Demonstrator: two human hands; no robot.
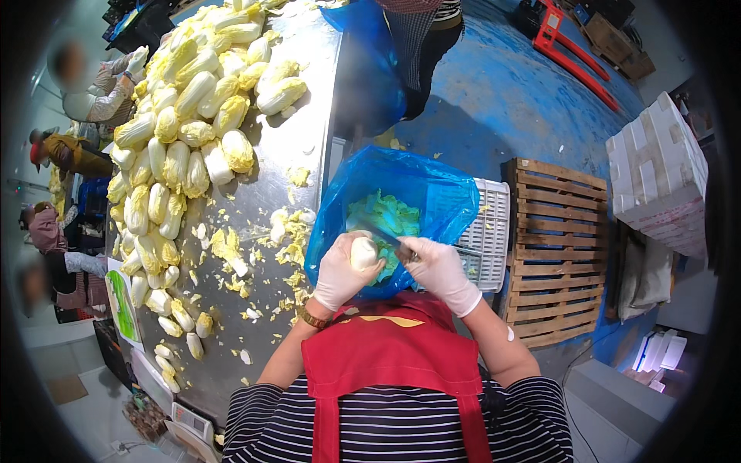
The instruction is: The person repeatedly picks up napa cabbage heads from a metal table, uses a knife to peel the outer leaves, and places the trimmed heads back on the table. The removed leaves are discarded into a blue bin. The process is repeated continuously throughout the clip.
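In my gloved left hand (337, 271) is a napa cabbage (363, 253), its pale root end turned up towards me. My gloved right hand (441, 272) grips a knife (379, 231), whose dark blade lies just beyond the cabbage; whether it touches the cabbage I cannot tell. Both hands are over the near side of a blue plastic bag (446, 202). Loose green-looking cabbage leaves (388, 214) lie inside the bag. Most of the held cabbage is hidden by my fingers.
On my left, a metal table (295, 139) bears a large heap of napa cabbages (191, 98) and leaf scraps (228, 249). A white plastic crate (492, 243) and a wooden pallet (556, 249) stand right. Foam boxes (660, 179) and a red pallet jack (573, 52) are farther off. Several people work nearby.
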